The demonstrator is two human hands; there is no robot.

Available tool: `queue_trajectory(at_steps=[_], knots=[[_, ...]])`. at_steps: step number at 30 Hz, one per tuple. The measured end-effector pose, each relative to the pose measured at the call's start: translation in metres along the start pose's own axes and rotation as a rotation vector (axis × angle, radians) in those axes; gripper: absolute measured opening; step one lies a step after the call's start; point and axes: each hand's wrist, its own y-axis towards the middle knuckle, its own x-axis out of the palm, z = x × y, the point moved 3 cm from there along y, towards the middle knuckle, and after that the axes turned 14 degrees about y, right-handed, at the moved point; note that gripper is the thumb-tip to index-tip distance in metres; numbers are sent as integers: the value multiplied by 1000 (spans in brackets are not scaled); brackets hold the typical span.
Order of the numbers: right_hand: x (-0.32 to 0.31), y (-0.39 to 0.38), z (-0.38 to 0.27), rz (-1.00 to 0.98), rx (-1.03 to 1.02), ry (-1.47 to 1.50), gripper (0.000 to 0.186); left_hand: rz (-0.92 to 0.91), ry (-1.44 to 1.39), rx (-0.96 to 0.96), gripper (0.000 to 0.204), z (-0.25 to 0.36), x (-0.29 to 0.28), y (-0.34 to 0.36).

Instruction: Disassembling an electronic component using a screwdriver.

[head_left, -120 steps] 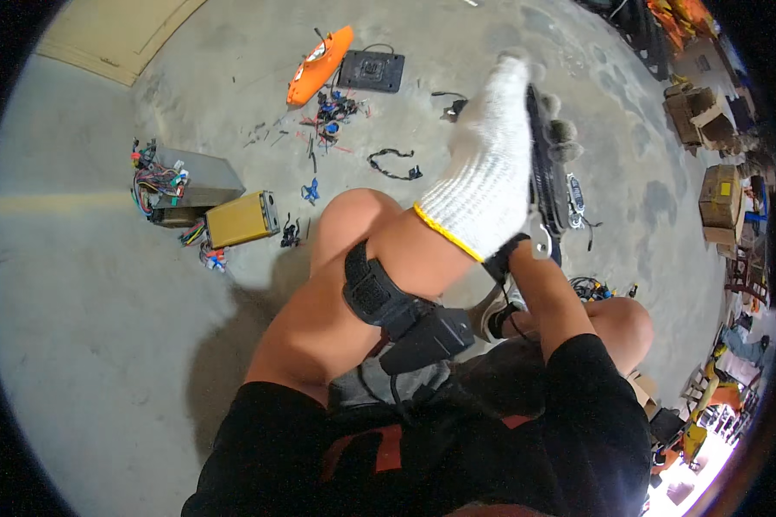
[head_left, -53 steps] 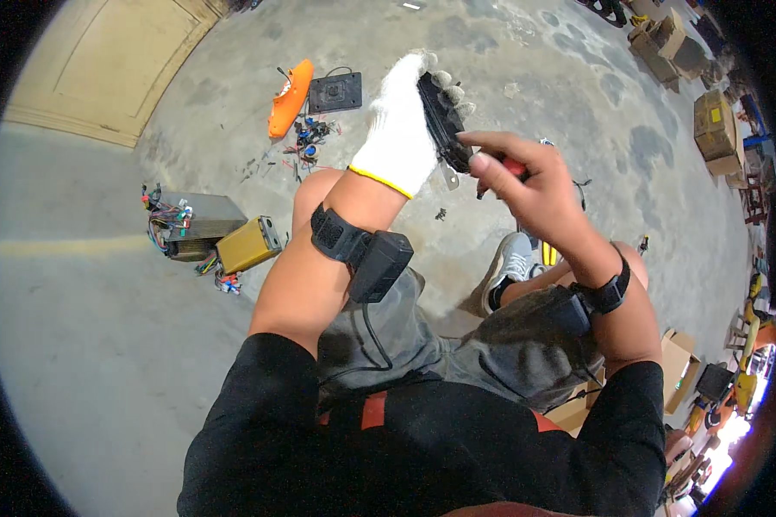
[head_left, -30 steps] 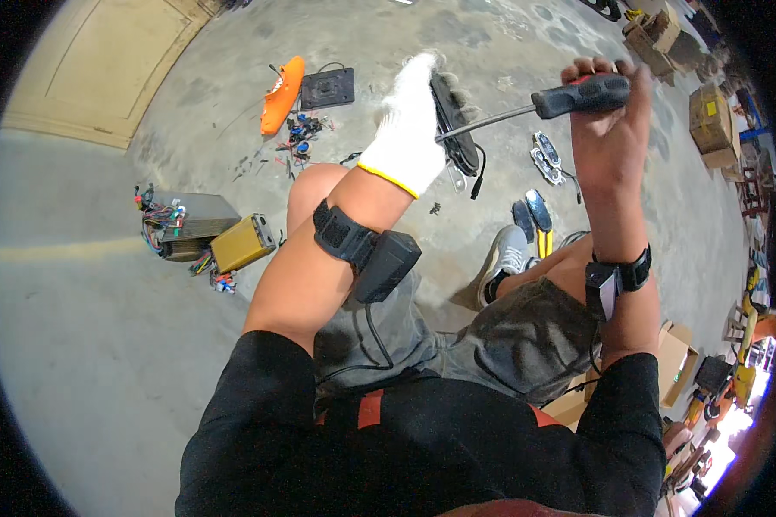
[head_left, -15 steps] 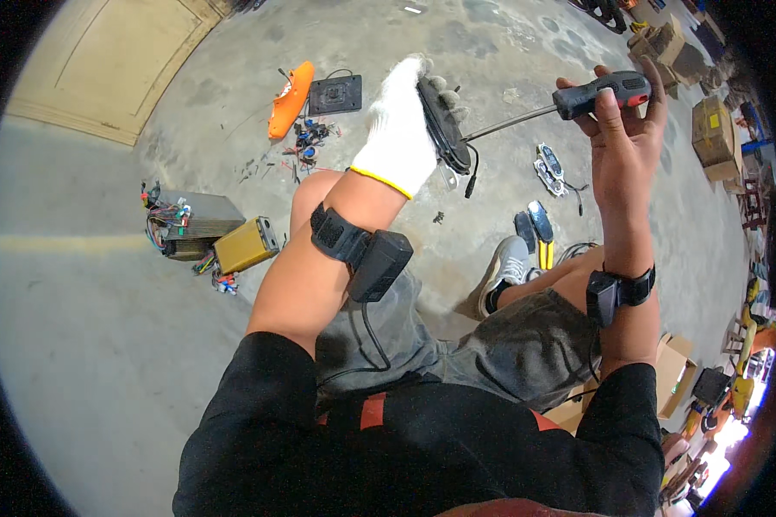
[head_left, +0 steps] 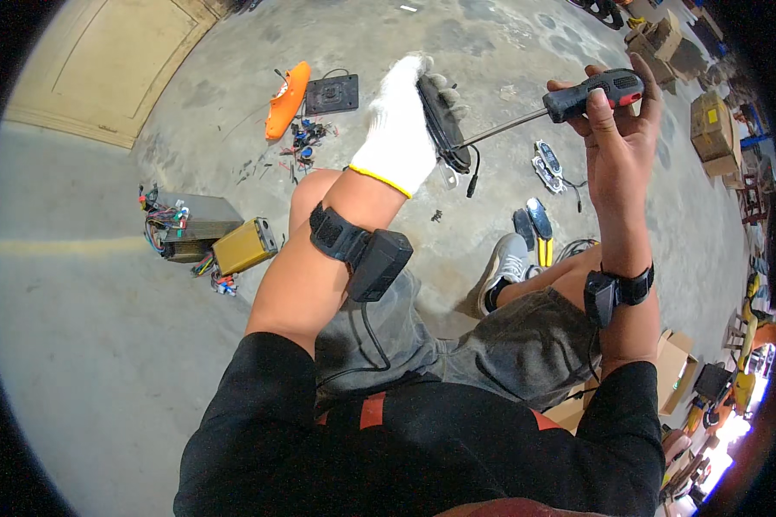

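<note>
My left hand (head_left: 398,122), in a white knit glove with a yellow cuff, grips an elongated black part (head_left: 441,119) with a short cable hanging from its lower end. My right hand (head_left: 616,142) is bare and closed round the black-and-red handle of a screwdriver (head_left: 591,99), thumb across it. The long shaft slants down to the lower part of the black piece; the exact point of contact is too small to tell. Strapped black devices (head_left: 379,263) sit on both forearms. On the floor beyond my hands lie silver parts (head_left: 547,168) and a few small dark bits (head_left: 436,215).
An orange panel (head_left: 286,102), black plate (head_left: 330,93) and loose wired parts (head_left: 306,142) lie ahead. Silver (head_left: 190,215) and gold (head_left: 241,246) boxes with wires are left. Yellow-handled tools (head_left: 543,246) lie by my shoe (head_left: 504,267). Cardboard boxes (head_left: 714,133) line the right; a cream door (head_left: 103,60) stands upper left.
My right hand has risen to the upper right holding the screwdriver, and in the last second its thumb came over the handle. My left hand moved up and left since four seconds ago.
</note>
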Motion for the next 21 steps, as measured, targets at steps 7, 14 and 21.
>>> queue_trajectory(at_steps=[7,14,21], knots=[[1,-3,3,2,15,8,60,20,2,-12,19,0,0,0],[-15,1,8,25,-43,-243,50,81,32,10,20,1,-3,-2],[-21,13,-4,-128,98,-82,43,157,118,-41,20,4,-8,-8]])
